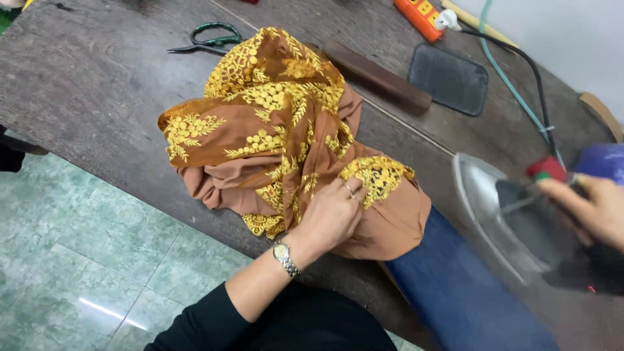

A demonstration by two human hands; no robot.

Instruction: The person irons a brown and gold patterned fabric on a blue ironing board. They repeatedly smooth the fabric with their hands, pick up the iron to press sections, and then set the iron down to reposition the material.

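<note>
Head view: brown embroidered cloth (273, 136) under left fingers (338, 195).

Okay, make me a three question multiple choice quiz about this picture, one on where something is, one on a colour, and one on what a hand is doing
1. Where do the scissors lie?
A. On the table beyond the cloth
B. On the floor
C. On the blue pad

2. What colour is the embroidery on the brown cloth?
A. Silver
B. Yellow-gold
C. Red

3. What is the left hand doing?
A. Resting on the bunched cloth
B. Holding the scissors
C. Hanging off the table

Answers:
1. A: the green-handled scissors lie on the wooden table at its far side, past the cloth.
2. B: yellow-gold floral stitching covers the brown fabric.
3. A: the left hand, with a wristwatch, presses on the cloth over the blue pad, while the right hand grips the iron.
</note>
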